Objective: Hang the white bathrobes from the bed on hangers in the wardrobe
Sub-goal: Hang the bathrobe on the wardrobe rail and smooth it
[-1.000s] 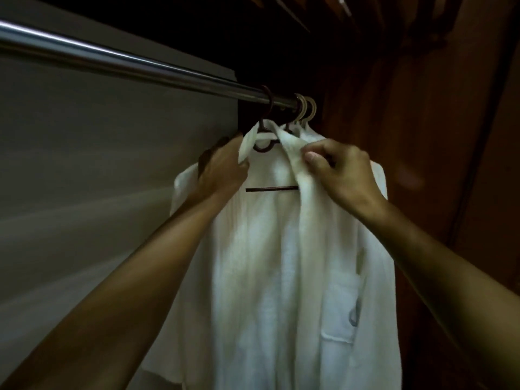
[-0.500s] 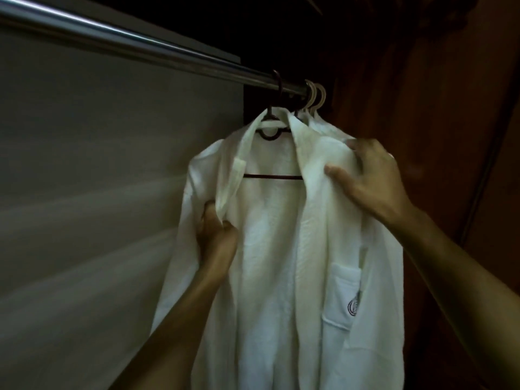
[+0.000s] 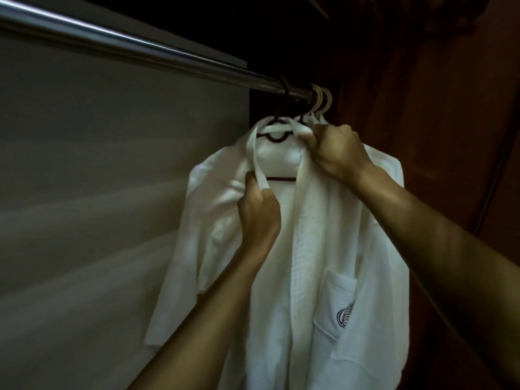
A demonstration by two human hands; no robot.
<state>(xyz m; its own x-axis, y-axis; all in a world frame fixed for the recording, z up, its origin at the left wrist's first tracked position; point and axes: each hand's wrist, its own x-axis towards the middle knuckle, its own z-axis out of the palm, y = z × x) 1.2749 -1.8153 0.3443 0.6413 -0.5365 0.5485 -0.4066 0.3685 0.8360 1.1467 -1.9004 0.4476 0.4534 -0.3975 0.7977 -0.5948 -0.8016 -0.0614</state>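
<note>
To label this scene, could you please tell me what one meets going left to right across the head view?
Grey panel, left hand, right hand (both grip the white bathrobe), wooden wardrobe side.

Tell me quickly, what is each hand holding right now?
Left hand: grips the front edge of the bathrobe.
Right hand: pinches its collar.

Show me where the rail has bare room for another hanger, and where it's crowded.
Free: the long stretch of rail from the picture's left edge up to the dark hanger hook carrying the bathrobe. Crowded: right of that hook, where pale hooks bunch near the wooden side wall and the right hand grips the bathrobe just below.
</note>
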